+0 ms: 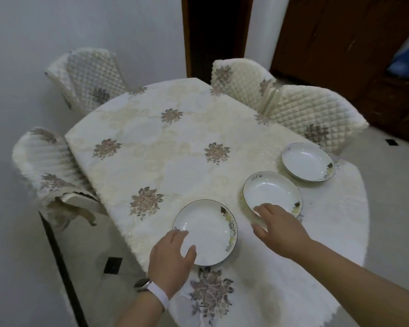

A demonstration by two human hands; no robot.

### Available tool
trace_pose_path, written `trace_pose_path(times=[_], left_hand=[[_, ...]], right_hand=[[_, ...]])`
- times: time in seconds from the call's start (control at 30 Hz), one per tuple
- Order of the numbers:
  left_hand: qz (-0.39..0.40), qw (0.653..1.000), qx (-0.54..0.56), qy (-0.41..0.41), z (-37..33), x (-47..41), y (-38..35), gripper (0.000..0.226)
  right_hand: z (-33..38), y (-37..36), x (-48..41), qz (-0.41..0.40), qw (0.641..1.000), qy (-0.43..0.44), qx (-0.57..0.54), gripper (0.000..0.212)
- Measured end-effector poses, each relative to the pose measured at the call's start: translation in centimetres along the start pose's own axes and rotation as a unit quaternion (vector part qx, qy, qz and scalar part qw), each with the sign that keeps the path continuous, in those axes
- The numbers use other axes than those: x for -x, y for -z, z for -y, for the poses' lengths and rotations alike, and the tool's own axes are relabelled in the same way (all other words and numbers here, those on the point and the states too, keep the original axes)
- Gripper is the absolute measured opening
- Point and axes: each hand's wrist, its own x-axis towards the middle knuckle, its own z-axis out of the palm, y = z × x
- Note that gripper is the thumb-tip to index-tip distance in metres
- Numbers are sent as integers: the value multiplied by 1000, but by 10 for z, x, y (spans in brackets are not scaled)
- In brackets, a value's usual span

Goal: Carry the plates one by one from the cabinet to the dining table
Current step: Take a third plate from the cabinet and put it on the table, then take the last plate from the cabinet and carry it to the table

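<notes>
Three white deep plates with dark rims and a flower print lie on the dining table [151, 147]. My left hand [169, 258] holds the nearest plate [210, 230] by its near-left rim, thumb lying inside the plate, which rests on the cloth. My right hand [278, 228] is spread over the near rim of the middle plate [270, 192], fingertips touching it without closing on it. The far plate [306, 161] lies untouched near the table's right edge. The cabinet that holds the plates is outside the view.
A cream floral tablecloth covers the oval table. Quilted chairs stand at the far left [87, 76], left [45, 166], far right [241, 79] and right [316, 116]. Dark wooden furniture [340, 43] fills the back right, and a dark doorway [215, 31] lies behind the table.
</notes>
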Motion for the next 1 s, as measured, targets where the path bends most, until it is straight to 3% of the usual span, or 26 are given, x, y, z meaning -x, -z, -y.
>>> trace_pose_path(times=[0.23, 0.7, 1.0], left_hand=[[10, 982, -84, -170, -60, -8, -4, 51], [27, 929, -118, -350, -228, 10, -50, 45], [65, 874, -136, -463, -384, 47, -124, 44]], right_hand=[[-22, 32, 60, -62, 996, -28, 49, 54], [-123, 79, 172, -69, 987, -136, 49, 57], [-249, 109, 275, -103, 973, -207, 24, 56]])
